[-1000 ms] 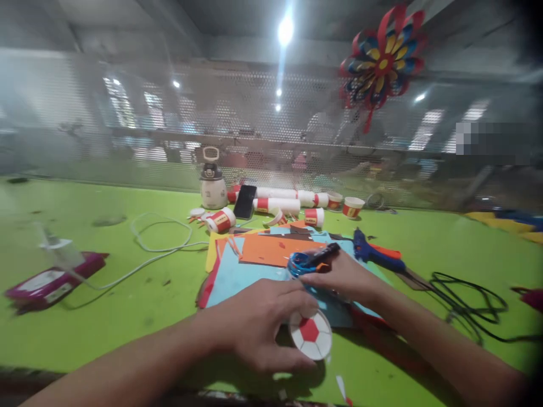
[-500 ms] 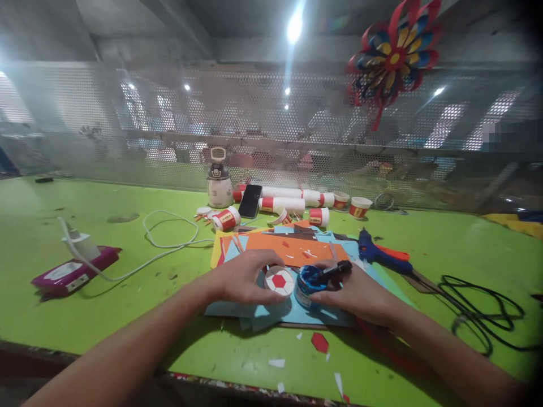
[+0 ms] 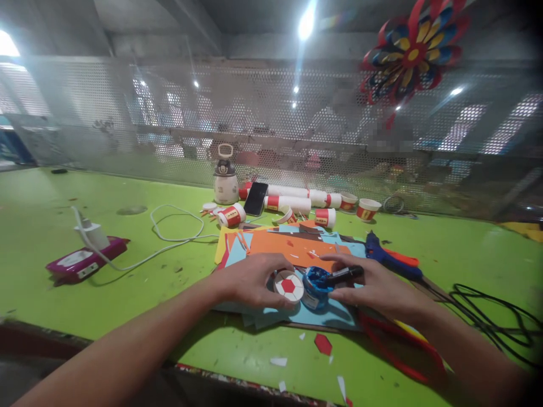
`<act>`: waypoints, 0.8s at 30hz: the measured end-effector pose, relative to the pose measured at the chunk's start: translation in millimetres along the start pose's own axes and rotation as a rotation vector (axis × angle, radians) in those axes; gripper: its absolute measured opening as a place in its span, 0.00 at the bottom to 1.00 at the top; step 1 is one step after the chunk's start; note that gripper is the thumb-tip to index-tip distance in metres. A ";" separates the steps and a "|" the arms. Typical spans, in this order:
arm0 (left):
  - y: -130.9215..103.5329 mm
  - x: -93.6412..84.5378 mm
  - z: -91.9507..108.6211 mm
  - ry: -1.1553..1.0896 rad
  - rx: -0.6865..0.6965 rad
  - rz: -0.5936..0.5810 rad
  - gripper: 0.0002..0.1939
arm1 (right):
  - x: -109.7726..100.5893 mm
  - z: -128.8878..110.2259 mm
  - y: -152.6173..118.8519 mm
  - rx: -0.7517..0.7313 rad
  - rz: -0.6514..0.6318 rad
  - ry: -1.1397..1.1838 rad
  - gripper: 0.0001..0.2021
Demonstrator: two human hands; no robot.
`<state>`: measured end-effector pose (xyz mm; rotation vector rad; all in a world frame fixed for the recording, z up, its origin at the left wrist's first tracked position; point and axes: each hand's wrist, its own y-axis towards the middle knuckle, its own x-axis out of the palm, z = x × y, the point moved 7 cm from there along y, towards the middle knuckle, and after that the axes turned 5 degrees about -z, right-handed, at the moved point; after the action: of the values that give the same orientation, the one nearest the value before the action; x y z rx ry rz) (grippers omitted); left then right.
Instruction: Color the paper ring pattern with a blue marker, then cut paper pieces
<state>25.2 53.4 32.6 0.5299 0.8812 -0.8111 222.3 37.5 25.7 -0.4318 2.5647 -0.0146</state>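
My left hand grips a paper cup lying on its side, its round base facing me with a red hexagon and black lines like a football. My right hand holds a black marker and steadies a small blue pot that touches the cup's base. Both rest on a light blue sheet on top of orange paper and other coloured sheets.
A blue glue gun and black cable lie to the right. Red-and-white cups, a phone and a small bottle stand behind. Left: a white charger on a magenta pack. Paper scraps lie near the table edge.
My left hand has carried the cup from the near table edge up onto the blue sheet, beside the blue pot. My right hand stayed on the pot and marker. The view has shifted left.
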 end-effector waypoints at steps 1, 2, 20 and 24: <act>-0.1 0.1 0.7 0.002 0.006 -0.001 0.24 | -2.2 -0.2 -0.6 0.008 -0.008 0.028 0.32; -0.1 0.5 1.3 0.005 0.010 -0.006 0.24 | -3.8 -0.6 -1.2 0.013 -0.013 0.072 0.30; 4.7 11.1 -7.6 0.033 0.022 -0.062 0.26 | 2.6 -37.1 -14.1 -0.319 0.210 -0.128 0.11; 4.8 13.6 -12.4 0.062 -0.017 -0.066 0.28 | 4.0 -39.5 -14.9 -0.352 0.233 -0.167 0.11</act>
<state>28.5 59.6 14.9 0.5153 0.9662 -0.8504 203.4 19.1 58.9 -0.2465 2.4367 0.5400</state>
